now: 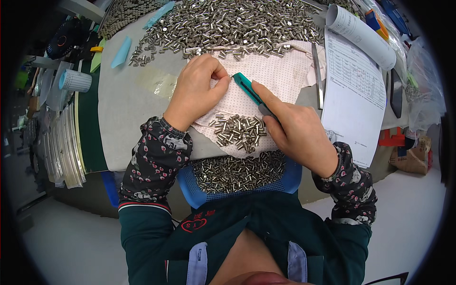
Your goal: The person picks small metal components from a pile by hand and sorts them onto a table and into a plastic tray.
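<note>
My right hand (pixel 301 130) grips a green utility knife (pixel 247 89), its tip pointing up and left toward my other hand. My left hand (pixel 199 88) is closed in a pinch, thumb against fingertips, right beside the knife's tip. Whatever sits in that pinch is too small to make out. Both hands are over a pale dotted cloth (pixel 280 66) spread on the table. On the cloth's near end, between my wrists, lies a small heap of short metal pins (pixel 240 133). Below the table edge a blue perforated basket (pixel 190 187) holds many more such pins.
A large pile of metal pins (pixel 237 26) covers the far table (pixel 121 104). A metal ruler-like strip (pixel 317 76), printed sheets (pixel 354 99) and a rolled paper (pixel 361 35) lie at right. Blue scraps (pixel 122 52) and a paper cup (pixel 76 80) are at left.
</note>
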A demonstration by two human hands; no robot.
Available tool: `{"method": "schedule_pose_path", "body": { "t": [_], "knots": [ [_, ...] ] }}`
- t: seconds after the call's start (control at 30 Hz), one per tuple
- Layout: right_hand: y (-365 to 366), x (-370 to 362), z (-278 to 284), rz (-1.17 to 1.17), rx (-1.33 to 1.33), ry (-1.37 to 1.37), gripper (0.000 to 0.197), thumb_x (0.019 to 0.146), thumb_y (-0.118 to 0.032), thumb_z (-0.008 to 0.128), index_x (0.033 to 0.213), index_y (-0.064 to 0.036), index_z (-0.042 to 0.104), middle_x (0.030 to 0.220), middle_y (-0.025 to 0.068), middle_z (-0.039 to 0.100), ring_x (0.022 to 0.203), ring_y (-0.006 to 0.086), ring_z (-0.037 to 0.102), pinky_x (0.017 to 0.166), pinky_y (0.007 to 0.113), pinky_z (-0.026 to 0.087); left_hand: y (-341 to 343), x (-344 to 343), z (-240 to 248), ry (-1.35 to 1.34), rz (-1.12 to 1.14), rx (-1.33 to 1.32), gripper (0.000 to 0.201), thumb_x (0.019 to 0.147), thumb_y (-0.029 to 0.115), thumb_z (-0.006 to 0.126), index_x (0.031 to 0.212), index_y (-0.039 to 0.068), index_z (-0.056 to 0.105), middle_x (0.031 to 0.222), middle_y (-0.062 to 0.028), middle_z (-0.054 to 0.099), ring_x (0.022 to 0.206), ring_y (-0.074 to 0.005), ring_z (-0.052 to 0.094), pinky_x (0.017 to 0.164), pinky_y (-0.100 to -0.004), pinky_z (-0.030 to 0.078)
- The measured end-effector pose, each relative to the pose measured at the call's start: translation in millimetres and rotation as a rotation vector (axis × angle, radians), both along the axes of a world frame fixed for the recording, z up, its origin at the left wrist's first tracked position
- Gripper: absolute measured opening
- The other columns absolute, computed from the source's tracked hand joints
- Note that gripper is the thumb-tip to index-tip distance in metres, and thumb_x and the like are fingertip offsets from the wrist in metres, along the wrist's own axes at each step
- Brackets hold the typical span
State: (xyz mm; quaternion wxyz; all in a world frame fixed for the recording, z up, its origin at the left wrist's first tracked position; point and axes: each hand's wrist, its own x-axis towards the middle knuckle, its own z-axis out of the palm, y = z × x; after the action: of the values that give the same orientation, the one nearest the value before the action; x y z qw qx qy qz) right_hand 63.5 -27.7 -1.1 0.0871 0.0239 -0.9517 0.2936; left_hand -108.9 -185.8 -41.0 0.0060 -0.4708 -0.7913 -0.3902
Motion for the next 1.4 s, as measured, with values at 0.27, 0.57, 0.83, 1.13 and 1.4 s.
{"method": "schedule_pose_path", "body": {
  "t": [0.27, 0.57, 0.83, 1.13, 1.4],
  "knots": [
    [-2, -3, 3, 0.019, 0.048, -0.037, 0.061, 0.083, -0.004, 0.059, 0.142, -0.0058, 0.042, 0.072, 0.0179, 0.064, 0.063, 0.0367, 0.063, 0.057, 0.047, 0.049, 0, 0, -1, 0.001, 0.010, -0.006, 0.012, 0.079, 0.009, 0.067, 0.077, 0.002, 0.057, 0.077, -0.0079, 0.054, 0.072, -0.0223, 0.053, 0.062, -0.0331, 0.042],
    [3, -7, 8, 0.064, 0.067, -0.030, 0.058, 0.081, -0.005, 0.058, 0.138, -0.0020, 0.047, 0.065, 0.0167, 0.063, 0.059, 0.0349, 0.062, 0.056, 0.047, 0.048, -5, -3, 2, -0.005, -0.007, -0.034, 0.012, 0.080, 0.008, 0.067, 0.078, 0.001, 0.058, 0.078, -0.0076, 0.054, 0.073, -0.0205, 0.054, 0.064, -0.0317, 0.043],
    [28, -5, 16, -0.118, -0.145, -0.024, 0.054, 0.086, -0.012, 0.057, 0.139, -0.0116, 0.048, 0.067, 0.0211, 0.062, 0.065, 0.0394, 0.063, 0.061, 0.048, 0.049, -7, -5, 12, -0.174, -0.091, -0.092, 0.010, 0.084, 0.007, 0.067, 0.089, 0.000, 0.062, 0.082, -0.0049, 0.054, 0.075, -0.0148, 0.053, 0.068, -0.0277, 0.043],
    [65, -25, 16, -0.357, 0.198, -0.016, 0.050, 0.088, -0.019, 0.056, 0.138, -0.0192, 0.047, 0.070, 0.0174, 0.065, 0.066, 0.0394, 0.064, 0.062, 0.050, 0.051, -16, -2, 37, -0.060, -0.450, 0.005, 0.017, 0.080, 0.008, 0.071, 0.092, 0.000, 0.062, 0.092, -0.0053, 0.058, 0.087, -0.0189, 0.054, 0.078, -0.0294, 0.043],
    [93, -51, 5, -0.504, 0.536, 0.048, 0.047, 0.087, -0.018, 0.057, 0.134, -0.0147, 0.049, 0.092, 0.0147, 0.066, 0.080, 0.0361, 0.066, 0.067, 0.049, 0.053, -19, -9, 36, -0.193, -0.047, 0.030, 0.020, 0.085, 0.007, 0.067, 0.104, 0.001, 0.065, 0.098, -0.0054, 0.061, 0.083, -0.0127, 0.057, 0.076, -0.0240, 0.045]
  ]
}}
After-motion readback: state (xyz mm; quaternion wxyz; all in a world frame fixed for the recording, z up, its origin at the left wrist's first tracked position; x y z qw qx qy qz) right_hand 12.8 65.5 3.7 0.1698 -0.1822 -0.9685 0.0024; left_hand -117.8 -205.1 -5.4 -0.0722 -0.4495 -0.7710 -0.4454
